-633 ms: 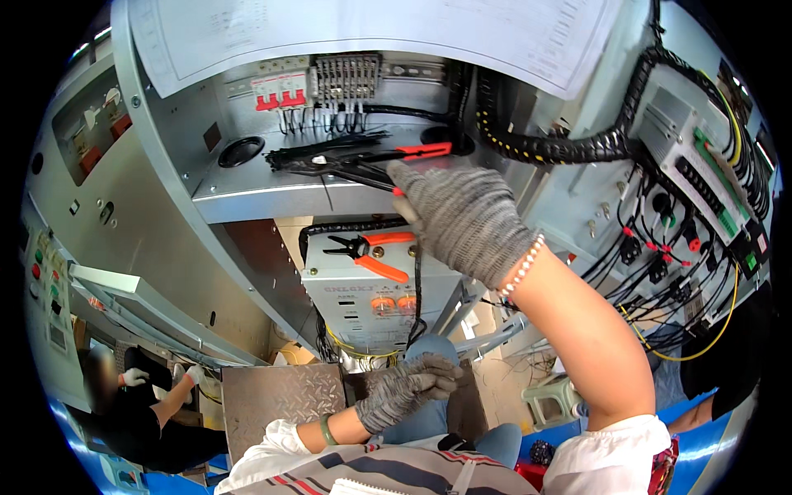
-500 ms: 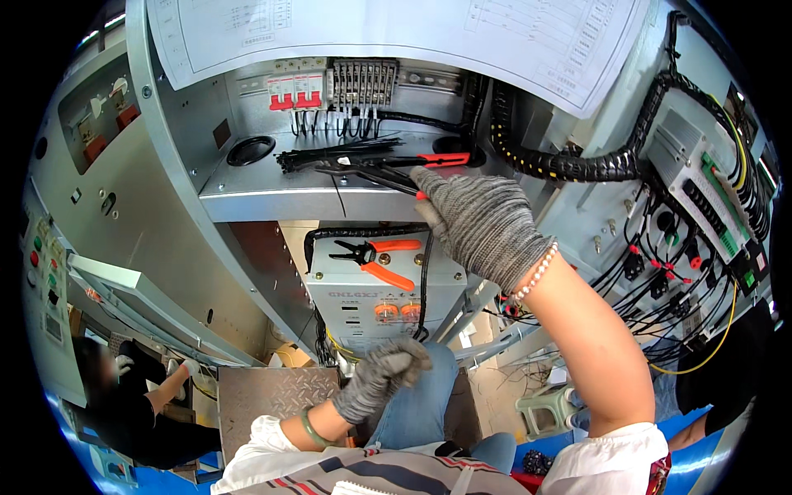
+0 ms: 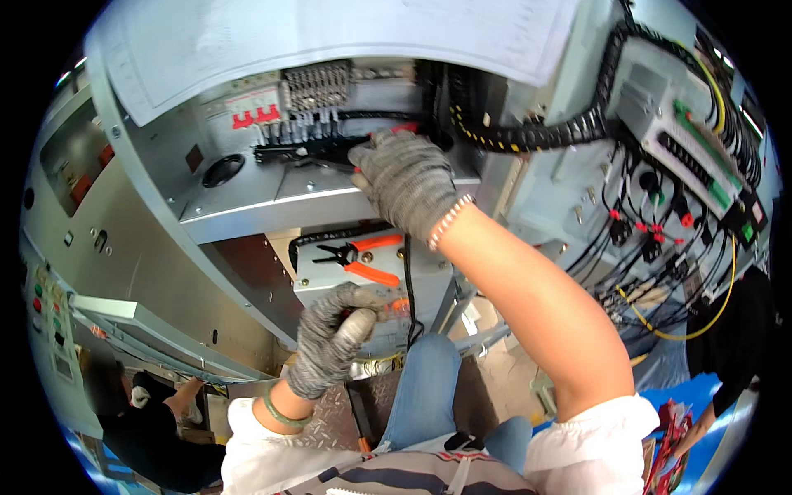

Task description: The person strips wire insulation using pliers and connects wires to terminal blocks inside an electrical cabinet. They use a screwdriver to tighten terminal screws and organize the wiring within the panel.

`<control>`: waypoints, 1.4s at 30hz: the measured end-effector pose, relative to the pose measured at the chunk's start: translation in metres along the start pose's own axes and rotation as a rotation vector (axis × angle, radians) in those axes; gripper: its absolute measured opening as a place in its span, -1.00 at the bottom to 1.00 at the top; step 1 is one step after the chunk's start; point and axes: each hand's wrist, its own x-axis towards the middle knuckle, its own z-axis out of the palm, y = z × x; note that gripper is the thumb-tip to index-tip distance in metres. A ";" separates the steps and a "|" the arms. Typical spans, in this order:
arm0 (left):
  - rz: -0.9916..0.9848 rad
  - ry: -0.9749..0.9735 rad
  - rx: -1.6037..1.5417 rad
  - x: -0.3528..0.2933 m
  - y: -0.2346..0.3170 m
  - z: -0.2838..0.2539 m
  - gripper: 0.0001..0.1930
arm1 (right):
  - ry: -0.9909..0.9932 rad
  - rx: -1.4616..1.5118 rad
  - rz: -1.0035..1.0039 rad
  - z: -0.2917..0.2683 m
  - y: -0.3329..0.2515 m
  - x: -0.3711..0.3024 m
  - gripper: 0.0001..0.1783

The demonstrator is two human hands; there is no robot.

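Observation:
My right hand (image 3: pixel 404 177), in a grey knitted glove, reaches onto the metal shelf. Its fingers close round a handle of dark pliers (image 3: pixel 334 157) with red grips, largely covered by the hand. A bundle of black cable ties (image 3: pixel 272 153) lies beside the pliers' jaws. Lower down, wire strippers (image 3: pixel 371 273) with orange handles rest on top of a light grey box (image 3: pixel 318 285). My left hand (image 3: pixel 330 338), also gloved, hovers in front of that box with fingers curled and thumb pressed toward them. Whatever it might hold is hidden.
Paper diagrams (image 3: pixel 330 41) hang across the cabinet top, above red-switched breakers (image 3: pixel 256 115) and a terminal block (image 3: pixel 318 85). A thick black cable bundle (image 3: pixel 536 136) runs right to a wired panel (image 3: pixel 676 148). Another person (image 3: pixel 165 429) is at lower left, one more at far right.
The view has shifted, so the cabinet sits further left. My left hand has risen toward the box front, its thumb now showing. My right hand stays at the pliers, covering more of them.

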 end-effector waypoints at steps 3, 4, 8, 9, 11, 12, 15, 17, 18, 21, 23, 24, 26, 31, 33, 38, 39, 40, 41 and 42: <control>-0.209 -0.052 -0.391 -0.015 -0.031 0.019 -0.71 | 0.185 0.106 -0.010 0.005 0.015 -0.017 -0.58; -0.277 -0.042 -0.461 -0.019 -0.045 0.022 -0.69 | 0.328 0.154 -0.005 0.004 0.021 -0.029 -0.57; -0.589 -0.255 -1.056 -0.039 -0.115 0.049 -0.57 | 0.410 0.447 0.004 -0.008 0.029 -0.116 -0.62; -0.666 -0.161 -0.912 -0.045 -0.113 0.060 -0.58 | 0.503 0.533 -0.006 0.009 0.026 -0.152 -0.63; -0.638 -0.191 -0.639 -0.062 -0.135 0.066 -0.33 | 0.326 0.614 0.124 0.033 0.008 -0.222 -0.67; -0.635 -0.241 -0.468 -0.071 -0.147 0.068 -0.18 | 0.057 0.638 0.270 0.036 -0.003 -0.249 -0.69; -0.756 -0.383 -0.696 -0.085 -0.143 0.110 -0.23 | -0.108 0.810 0.732 0.076 -0.037 -0.349 -0.75; -0.830 -0.511 -0.723 -0.080 -0.153 0.123 -0.23 | 0.018 0.807 1.010 0.073 -0.044 -0.398 -0.78; -0.861 -0.566 -0.712 -0.084 -0.167 0.128 -0.24 | 0.011 0.797 1.141 0.060 -0.048 -0.422 -0.79; -0.946 -0.684 -0.674 -0.094 -0.195 0.159 -0.26 | 0.083 0.715 1.252 0.049 -0.062 -0.483 -0.79; -1.007 -0.746 -0.633 -0.096 -0.192 0.180 -0.30 | 0.140 0.721 1.291 0.051 -0.066 -0.503 -0.78; -0.997 -0.796 -0.623 -0.096 -0.193 0.188 -0.33 | 0.167 0.718 1.304 0.052 -0.065 -0.511 -0.78; -0.971 -0.877 -0.609 -0.095 -0.203 0.201 -0.38 | 0.317 0.622 1.357 0.056 -0.063 -0.531 -0.79; -1.018 -0.920 -0.655 -0.105 -0.224 0.212 -0.49 | 0.203 0.539 1.602 0.039 -0.053 -0.587 -0.81; -1.168 -0.810 -0.630 -0.115 -0.212 0.223 -0.53 | 0.227 0.724 1.626 0.022 -0.055 -0.581 -0.84; -1.261 -0.721 -0.541 -0.122 -0.207 0.241 -0.53 | 0.323 0.650 1.229 0.055 -0.066 -0.519 -0.77; -1.269 -0.721 -0.574 -0.123 -0.207 0.242 -0.53 | 0.270 0.628 1.211 0.059 -0.068 -0.509 -0.76; -1.277 -0.721 -0.608 -0.124 -0.208 0.242 -0.54 | 0.155 0.656 1.172 0.068 -0.068 -0.505 -0.75; -1.332 -0.678 -0.626 -0.124 -0.205 0.244 -0.57 | 0.054 0.673 1.138 0.074 -0.067 -0.503 -0.73; -1.379 -0.664 -0.595 -0.127 -0.197 0.250 -0.57 | -0.058 0.689 1.097 0.079 -0.065 -0.503 -0.71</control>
